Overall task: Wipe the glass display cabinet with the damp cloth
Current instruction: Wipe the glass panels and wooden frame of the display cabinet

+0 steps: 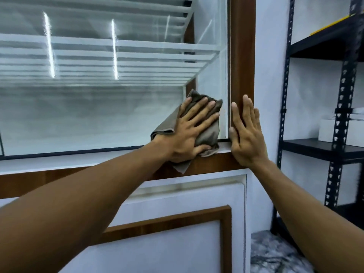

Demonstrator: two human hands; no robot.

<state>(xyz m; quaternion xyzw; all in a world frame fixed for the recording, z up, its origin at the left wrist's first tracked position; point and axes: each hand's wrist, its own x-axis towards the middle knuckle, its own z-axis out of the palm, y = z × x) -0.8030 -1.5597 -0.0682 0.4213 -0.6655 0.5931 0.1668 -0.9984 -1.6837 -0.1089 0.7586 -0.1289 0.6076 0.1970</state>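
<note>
Operator: pos. of cloth (165, 126)?
Checker: Pressed flat on glass pane (98, 115), lower R corner of cabinet, by L hand (187, 133); fingers spread straight.
Operator: R hand (247, 134)?
Checker: Laid flat, fingers straight, on wood frame (242, 56) just beside cloth; nothing is gripped. Black rack (343, 79) is seen at far R.

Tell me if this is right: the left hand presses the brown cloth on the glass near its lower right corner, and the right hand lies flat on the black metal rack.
Not quite. The right hand isn't where you said: the head view shows it flat on the cabinet's brown wooden frame. The left hand, cloth and glass are as you described.
</note>
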